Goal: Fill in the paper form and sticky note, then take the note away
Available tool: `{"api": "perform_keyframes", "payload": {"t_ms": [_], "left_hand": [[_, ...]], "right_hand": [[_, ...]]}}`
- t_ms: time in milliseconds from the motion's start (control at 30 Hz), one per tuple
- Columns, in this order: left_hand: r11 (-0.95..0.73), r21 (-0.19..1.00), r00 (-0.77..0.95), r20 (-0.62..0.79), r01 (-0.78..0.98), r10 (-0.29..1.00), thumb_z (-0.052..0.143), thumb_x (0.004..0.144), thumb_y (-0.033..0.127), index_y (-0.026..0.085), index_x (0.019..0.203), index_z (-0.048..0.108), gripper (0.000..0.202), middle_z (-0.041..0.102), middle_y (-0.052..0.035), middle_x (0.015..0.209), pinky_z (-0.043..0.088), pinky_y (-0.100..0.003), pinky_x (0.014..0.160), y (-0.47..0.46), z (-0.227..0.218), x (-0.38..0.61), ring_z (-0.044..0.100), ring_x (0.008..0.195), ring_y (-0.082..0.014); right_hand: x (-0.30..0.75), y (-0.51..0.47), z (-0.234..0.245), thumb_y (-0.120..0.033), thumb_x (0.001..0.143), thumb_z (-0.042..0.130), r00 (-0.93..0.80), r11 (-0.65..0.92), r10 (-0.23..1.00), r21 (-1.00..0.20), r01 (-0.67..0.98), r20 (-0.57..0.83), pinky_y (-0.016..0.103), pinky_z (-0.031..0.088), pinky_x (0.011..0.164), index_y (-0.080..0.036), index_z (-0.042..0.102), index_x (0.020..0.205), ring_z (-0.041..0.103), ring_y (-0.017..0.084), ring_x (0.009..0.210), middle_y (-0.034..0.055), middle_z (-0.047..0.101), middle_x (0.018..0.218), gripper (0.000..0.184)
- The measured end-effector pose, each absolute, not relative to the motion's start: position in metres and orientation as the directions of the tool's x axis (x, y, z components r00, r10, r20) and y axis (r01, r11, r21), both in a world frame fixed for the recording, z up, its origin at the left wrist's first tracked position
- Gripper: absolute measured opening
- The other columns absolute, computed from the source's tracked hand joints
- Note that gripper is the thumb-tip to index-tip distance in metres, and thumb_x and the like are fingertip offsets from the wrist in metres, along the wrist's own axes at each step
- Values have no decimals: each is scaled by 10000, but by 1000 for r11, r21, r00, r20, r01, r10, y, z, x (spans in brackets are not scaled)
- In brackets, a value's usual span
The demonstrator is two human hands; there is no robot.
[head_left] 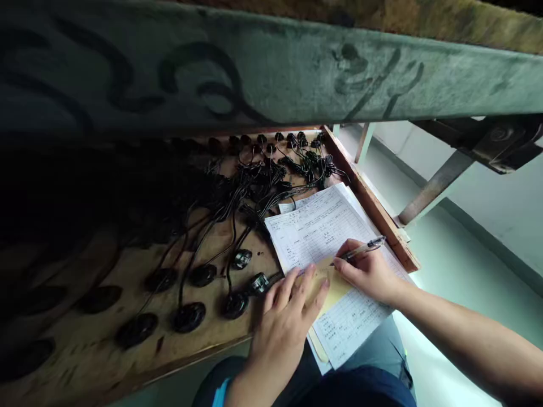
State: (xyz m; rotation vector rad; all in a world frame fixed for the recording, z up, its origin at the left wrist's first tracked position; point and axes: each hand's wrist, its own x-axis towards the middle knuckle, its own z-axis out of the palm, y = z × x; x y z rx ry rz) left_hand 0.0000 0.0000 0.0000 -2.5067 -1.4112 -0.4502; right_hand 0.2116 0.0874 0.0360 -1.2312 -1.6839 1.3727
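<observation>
My right hand [368,270] grips a pen [365,247], its tip down at a yellow slip of paper [328,291]. With fingers spread, my left hand [288,316] lies flat on the slip's left part. Under the slip are printed sheets with a table and handwriting [314,232]. They lie on the wooden shelf's right end, and their lower edge hangs over its front toward my lap. Close to my left fingertips sit a round black part with a cable [235,305] and a small shiny part [258,282].
Several round black parts [189,317] with cables stand along the wooden shelf [220,339]. Bundled black cables [254,192] lie farther back. A green beam [271,73] with painted marks crosses low overhead. A raised wooden edge [369,198] borders the shelf's right side; metal legs [436,186] stand beyond.
</observation>
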Motion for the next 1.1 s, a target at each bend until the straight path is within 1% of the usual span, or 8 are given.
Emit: {"api": "perform_keyframes", "payload": {"t_ms": [133,300,567,767,967,1100], "left_hand": [[-517,-36,490,383,855,783,430,981,80,295,1490,539,564,516,-93,1564,442,-517,1007,-1,1,1,492,1374,-371],[-509,-14,477,375,860,795,440,984,80,292,1506,518,569,496,-89,1582,441,-521,1026,-2,-1,0,476,1395,-373],[-513,-13,475,400,858,784,444,966,37,297,1474,556,582,529,-82,1557,465,-506,1014,-1,1,0,514,1367,-355],[-512,-15,475,399,859,785,455,967,46,297,1472,559,573,521,-81,1563,471,-509,1014,0,1,0,517,1368,-357],[-509,-15,474,388,860,790,457,953,27,301,1475,555,598,510,-80,1572,470,-511,1017,-1,2,0,509,1379,-359],[-506,-20,472,391,863,790,453,955,32,298,1498,528,609,515,-80,1568,466,-508,1021,-1,2,1,509,1378,-356]], "right_hand": [[212,87,37,-339,851,627,-359,29,931,-963,269,-72,270,394,540,-170,570,841,483,115,593,-13,535,675,179],[213,88,37,-328,855,623,-363,60,931,-961,270,-44,272,415,565,-169,580,828,500,119,615,-5,554,689,167],[211,87,40,-324,830,630,-344,48,937,-952,302,-62,262,374,516,-170,587,840,488,115,565,-12,561,644,161],[211,86,40,-340,833,623,-347,38,935,-954,297,-71,264,388,516,-170,586,840,500,118,565,-6,567,651,174],[212,87,40,-325,842,625,-359,71,932,-942,328,-55,258,412,528,-167,598,850,516,117,583,0,583,668,161],[213,87,38,-323,846,626,-376,81,926,-947,312,-45,254,426,536,-168,594,847,521,116,593,-2,580,666,158]]}}
